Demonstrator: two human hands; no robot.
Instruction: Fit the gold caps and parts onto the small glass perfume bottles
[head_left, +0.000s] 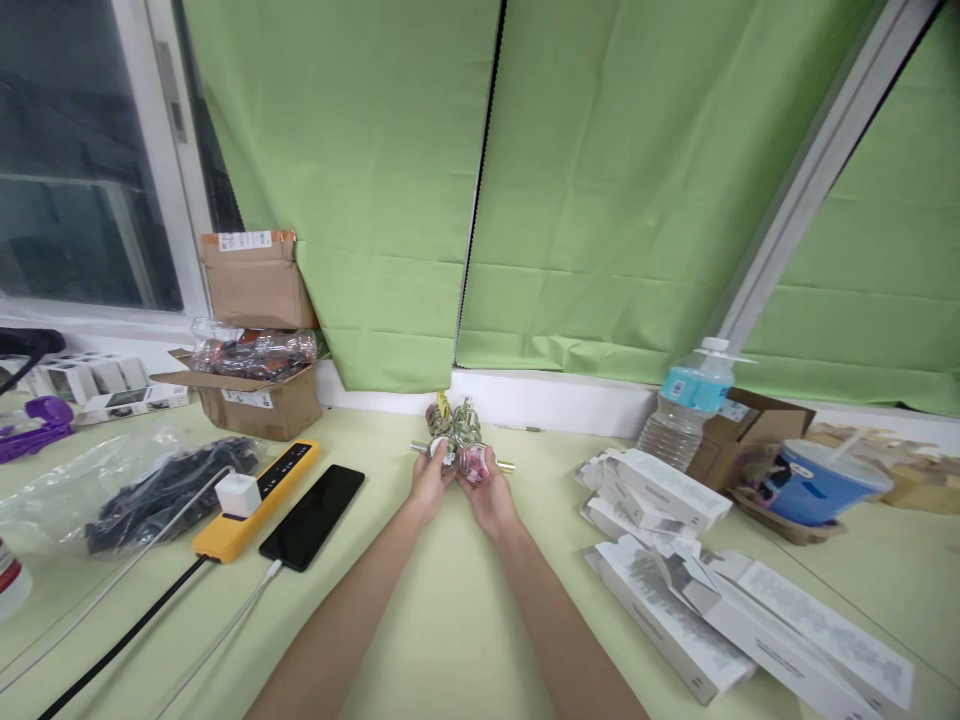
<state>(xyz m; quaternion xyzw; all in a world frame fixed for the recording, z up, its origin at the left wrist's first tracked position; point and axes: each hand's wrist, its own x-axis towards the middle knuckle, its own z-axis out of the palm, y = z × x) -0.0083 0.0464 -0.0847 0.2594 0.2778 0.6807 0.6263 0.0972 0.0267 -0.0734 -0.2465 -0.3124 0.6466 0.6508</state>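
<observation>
Both my arms reach forward over the pale green table (450, 620). My left hand (429, 482) and my right hand (487, 488) meet at the middle far part of the table, fingers closed around a bundle of small patterned pens or sticks with metal tips (459, 440). The bundle sticks up and out to the sides between the two hands. What exactly the pieces are is too small to tell.
Left: a black phone (312, 516) on a cable, a yellow power strip (255, 498) with a white charger, a bag of black cables (165, 490), open cardboard boxes (251, 400). Right: a water bottle (686, 405), several white flat boxes (675, 560), a blue lidded cup (814, 485). Green blinds hang behind.
</observation>
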